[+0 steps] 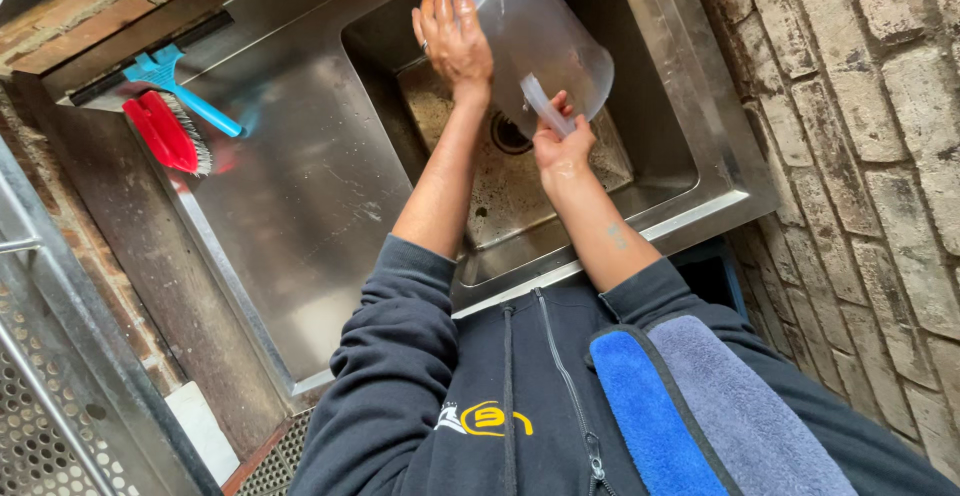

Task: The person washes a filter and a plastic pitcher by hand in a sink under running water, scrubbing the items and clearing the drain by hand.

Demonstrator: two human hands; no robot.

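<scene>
Stainless steel surface [300,206] with one sunken sink [660,136], set against a pale brick wall [860,156]; perforated metal racking [40,426] at far left. On the drainboard: one red brush [165,134] and one blue brush [185,91], touching. Over the basin, one clear plastic jug [545,41], tilted. Left hand [455,36] lies flat, fingers spread, against its side. Right hand [560,141] grips its handle. Two cloths, one blue [650,416], one grey-violet [745,406], hang at the person's front. The dark top bears a yellow and white emblem.

My dark navy zip-up hoodie [480,386] with pushed-up sleeves, yellow chest emblem [490,419], silver ring [424,46] on my left hand [455,36], small forearm tattoo [617,236], blue and grey-violet towels [700,406] over my right shoulder
</scene>
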